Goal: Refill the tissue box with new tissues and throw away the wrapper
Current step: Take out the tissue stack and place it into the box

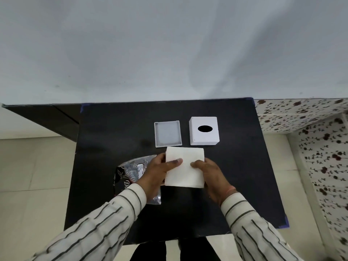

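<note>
A matte black square surface [116,129] with blue tape at its corners stood against a plain pale grey wall [169,44]. Cream floor tiles [28,166] lay to the left, and a white floral-patterned tiled ledge [310,117] ran along the right.

Toward the far side of the surface sat a white cube-shaped tissue box cover with a black oval slot [204,130], upright. Just beside it on the left lay a shallow white rectangular tray-like box base [168,134], open side up and apart from the cover.

Nearer the person, a thick square stack of white tissues [185,166] was held between both hands in striped cream sleeves. The left hand [158,172] had its grip closed on the stack's left edge, thumb on top; the right hand [211,174] had its grip closed on the right edge. A crumpled clear plastic wrapper with black print [130,170] lay on the surface left of the stack, partly hidden under the left hand and wrist.
</note>
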